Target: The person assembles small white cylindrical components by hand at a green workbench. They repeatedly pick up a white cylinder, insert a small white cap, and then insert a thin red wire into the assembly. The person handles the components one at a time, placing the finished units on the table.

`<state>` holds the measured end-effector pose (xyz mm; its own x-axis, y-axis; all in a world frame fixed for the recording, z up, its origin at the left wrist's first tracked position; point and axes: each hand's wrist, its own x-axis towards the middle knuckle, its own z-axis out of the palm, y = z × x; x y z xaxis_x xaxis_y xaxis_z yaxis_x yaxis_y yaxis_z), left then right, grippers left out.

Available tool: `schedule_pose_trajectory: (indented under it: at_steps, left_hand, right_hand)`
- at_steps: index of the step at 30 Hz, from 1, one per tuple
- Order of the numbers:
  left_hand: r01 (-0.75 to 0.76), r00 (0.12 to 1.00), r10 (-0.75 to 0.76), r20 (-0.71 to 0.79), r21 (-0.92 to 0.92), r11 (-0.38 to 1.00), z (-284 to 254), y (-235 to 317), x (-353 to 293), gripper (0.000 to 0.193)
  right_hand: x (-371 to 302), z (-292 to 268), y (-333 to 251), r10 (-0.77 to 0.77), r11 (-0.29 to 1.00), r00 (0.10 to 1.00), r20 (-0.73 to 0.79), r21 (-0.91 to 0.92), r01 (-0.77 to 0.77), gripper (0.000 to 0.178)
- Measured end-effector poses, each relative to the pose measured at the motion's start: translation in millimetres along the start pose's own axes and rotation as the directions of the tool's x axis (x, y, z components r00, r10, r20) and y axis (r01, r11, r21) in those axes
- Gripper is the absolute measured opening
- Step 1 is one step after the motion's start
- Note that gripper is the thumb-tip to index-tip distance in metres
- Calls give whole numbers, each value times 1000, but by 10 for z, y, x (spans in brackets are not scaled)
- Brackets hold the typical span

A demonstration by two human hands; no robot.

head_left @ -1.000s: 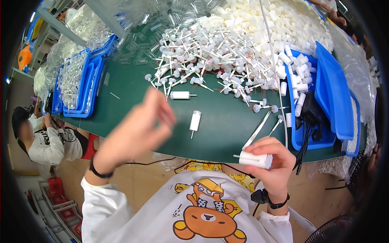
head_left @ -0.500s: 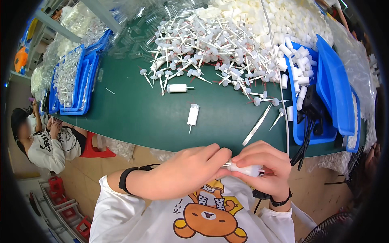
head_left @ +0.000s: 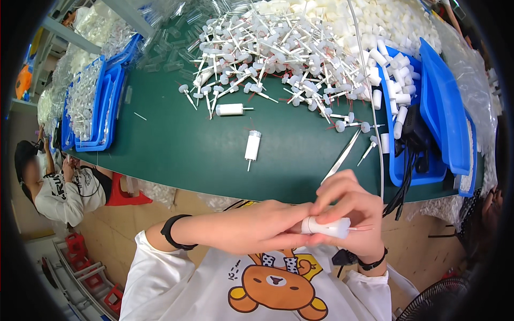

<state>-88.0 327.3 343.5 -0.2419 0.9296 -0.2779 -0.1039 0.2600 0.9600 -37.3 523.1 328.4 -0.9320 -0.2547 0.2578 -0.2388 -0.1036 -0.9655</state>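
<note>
Between my two hands, just past the table's near edge, lies a white plastic cylinder (head_left: 331, 228) with a frosted cap and thin red wires at its right end. My right hand (head_left: 357, 216) pinches it with thumb and fingers. My left hand (head_left: 276, 222) closes around its left end, which the fingers partly hide. On the green table (head_left: 198, 160), a similar white cylinder with a thin stem (head_left: 252, 145) stands out in the middle, and another stemmed cylinder (head_left: 230, 109) lies behind it. Metal tweezers (head_left: 342, 156) lie just beyond my right hand.
A heap of white stems with frosted discs and red wires (head_left: 262, 59) covers the back. White foam-like cylinders (head_left: 399, 85) fill part of a blue tray (head_left: 397, 174) at right, beside black cables (head_left: 408, 171). Blue trays (head_left: 110, 115) stand left; a seated person (head_left: 69, 187) works beyond.
The cylinder has slid a little within my hands, showing its wired end more plainly. My right fingers have shifted upward, and my left hand has flattened out along it. The view has shifted slightly.
</note>
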Motion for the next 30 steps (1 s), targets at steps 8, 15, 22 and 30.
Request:
schedule_pose_trajectory:
  at_steps: [8, 15, 22, 30]
  left_hand:
    - [-165, 956, 236, -174, 345, 924, 75, -61, -19, 26]
    - [-120, 973, 176, -149, 325, 938, 110, -7, 29, 23]
    - [-58, 993, 50, -103, -75, 996, 96, -31, 78, 26]
    - [-377, 886, 382, -265, 69, 924, 162, -116, 193, 34]
  right_hand:
    - [-176, 93, 81, 176, 940, 981, -76, 310, -144, 26]
    - [-200, 172, 259, -153, 986, 971, -182, -95, 138, 16]
    - [-134, 359, 333, -64, 952, 945, -320, 265, 154, 12]
    - [-184, 465, 319, 129, 731, 978, -163, 682, 17, 35]
